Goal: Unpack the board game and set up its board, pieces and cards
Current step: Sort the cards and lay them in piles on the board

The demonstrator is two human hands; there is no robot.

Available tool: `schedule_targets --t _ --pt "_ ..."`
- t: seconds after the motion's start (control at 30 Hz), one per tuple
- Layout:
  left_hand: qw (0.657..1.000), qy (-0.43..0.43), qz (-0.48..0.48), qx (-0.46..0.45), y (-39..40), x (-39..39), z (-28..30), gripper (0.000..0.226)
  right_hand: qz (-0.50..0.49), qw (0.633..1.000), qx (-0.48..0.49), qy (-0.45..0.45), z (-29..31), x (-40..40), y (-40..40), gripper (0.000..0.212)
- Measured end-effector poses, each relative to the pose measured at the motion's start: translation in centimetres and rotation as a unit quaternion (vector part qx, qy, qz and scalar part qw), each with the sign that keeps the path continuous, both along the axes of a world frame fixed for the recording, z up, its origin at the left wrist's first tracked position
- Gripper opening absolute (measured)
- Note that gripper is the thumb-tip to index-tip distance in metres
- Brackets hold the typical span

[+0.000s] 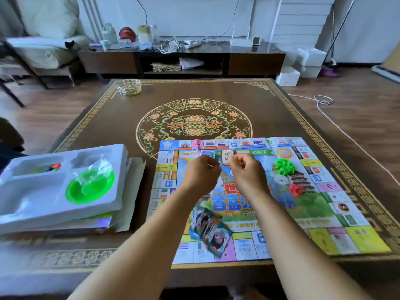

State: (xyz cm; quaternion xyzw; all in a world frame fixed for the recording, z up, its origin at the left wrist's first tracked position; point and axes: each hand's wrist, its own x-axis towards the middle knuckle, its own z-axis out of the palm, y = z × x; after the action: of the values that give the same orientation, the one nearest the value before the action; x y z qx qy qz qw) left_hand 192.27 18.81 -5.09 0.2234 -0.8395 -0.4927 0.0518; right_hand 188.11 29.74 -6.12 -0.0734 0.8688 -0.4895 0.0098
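I see left hand [202, 169] and right hand [246, 169] curled, close together over colourful paper game board [337, 215]; grip contents: can't tell. Green plastic pieces [284, 166] beside right hand.

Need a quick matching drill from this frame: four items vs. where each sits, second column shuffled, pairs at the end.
Items
1. green bowl
2. green pieces
3. character cards
4. glass dish

Places
A. far left corner of the table
B. near edge of the game board
C. white plastic tray
D. right part of the board

Pairs: 1-C, 2-D, 3-B, 4-A
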Motion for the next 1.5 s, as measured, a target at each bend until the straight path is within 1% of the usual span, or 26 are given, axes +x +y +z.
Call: schedule_targets --t 0.03,0.07,0.1,0.2,0.27,0.33,0.37,0.43,0.53,0.63,0.73,0.83,0.9,1.03,1.13,1.17,1.27,1.33,1.37,1.43,1.47,1.5 --pt "1.0 -0.018 0.001 -0.002 -0.2 1.6 -0.3 0.008 0.021 0.999 0.02 -0.03 -0.5 1.3 0.4 0.014" --pt "0.999 -0.038 -0.004 -0.022 -0.5 2.7 -0.6 0.014 0.039 0.997 0.034 -0.061 -0.9 2.3 0.8 0.011" --pt "0.997 -0.062 -0.013 -0.049 -0.7 4.1 -1.0 0.023 0.052 0.993 0.048 -0.096 -1.3 3.5 1.2 0.014" --pt "0.981 -0.155 -0.023 -0.114 -0.7 7.5 -1.9 0.036 0.069 0.975 0.121 -0.172 -2.0 6.8 2.2 0.038" --pt "0.971 -0.199 -0.031 -0.132 -0.2 8.9 -2.3 0.045 0.079 0.958 0.203 -0.184 -2.5 8.5 2.5 0.051" --pt "0.962 -0.22 -0.037 -0.156 0.6 9.5 -2.4 0.044 0.076 0.944 0.267 -0.176 -3.3 9.6 2.4 0.057" --pt "0.959 -0.226 -0.035 -0.167 1.0 9.6 -2.3 0.045 0.07 0.941 0.283 -0.169 -3.7 10.0 2.3 0.057" --pt "0.958 -0.227 -0.036 -0.173 1.7 9.6 -2.2 0.046 0.054 0.944 0.29 -0.146 -4.3 10.4 2.0 0.05" --pt "0.963 -0.222 -0.03 -0.153 2.2 9.2 -2.3 0.031 0.042 0.955 0.269 -0.118 -4.5 10.2 1.4 0.037" --pt "0.961 -0.216 -0.019 -0.171 2.5 8.8 -2.7 0.019 0.051 0.961 0.25 -0.11 -4.3 9.8 1.1 0.038" --pt "0.96 -0.235 -0.024 -0.147 2.3 8.3 -2.5 0.01 0.051 0.972 0.205 -0.098 -4.5 9.6 1.0 0.032" --pt "0.959 -0.252 -0.027 -0.128 2.0 7.5 -2.1 0.029 0.049 0.981 0.166 -0.09 -5.0 9.3 1.2 0.026" --pt "0.957 -0.262 -0.039 -0.122 1.9 7.1 -2.0 0.032 0.052 0.983 0.152 -0.088 -5.2 9.3 1.4 0.026" --pt "0.954 -0.274 -0.056 -0.11 2.1 6.7 -2.3 0.029 0.055 0.987 0.123 -0.084 -5.6 9.3 1.8 0.024" --pt "0.952 -0.267 -0.072 -0.133 2.5 6.9 -2.4 0.015 0.053 0.99 0.09 -0.096 -5.6 9.4 1.9 0.024" --pt "0.951 -0.264 -0.08 -0.137 2.8 7.0 -2.3 0.015 0.05 0.99 0.085 -0.098 -5.6 9.4 2.0 0.025" --pt "0.949 -0.257 -0.102 -0.15 3.2 7.3 -2.1 0.023 0.051 0.991 0.081 -0.097 -5.6 9.4 2.1 0.025" --pt "0.947 -0.254 -0.114 -0.16 3.4 7.4 -1.8 0.012 0.056 0.99 0.08 -0.1 -5.5 9.5 2.2 0.026" --pt "0.947 -0.247 -0.122 -0.164 3.3 7.4 -1.8 0.013 0.057 0.99 0.074 -0.104 -5.5 9.5 2.2 0.026" --pt "0.956 -0.226 -0.126 -0.141 2.8 7.4 -2.1 0.02 0.055 0.991 0.039 -0.118 -5.3 9.4 2.5 0.028" --pt "0.969 -0.196 -0.11 -0.101 2.2 7.3 -2.4 0.021 0.042 0.991 0.011 -0.128 -5.0 9.4 2.6 0.03" --pt "0.983 -0.162 -0.078 -0.036 1.4 7.3 -2.7 0.021 0.021 0.991 -0.022 -0.133 -4.7 9.1 2.8 0.032"
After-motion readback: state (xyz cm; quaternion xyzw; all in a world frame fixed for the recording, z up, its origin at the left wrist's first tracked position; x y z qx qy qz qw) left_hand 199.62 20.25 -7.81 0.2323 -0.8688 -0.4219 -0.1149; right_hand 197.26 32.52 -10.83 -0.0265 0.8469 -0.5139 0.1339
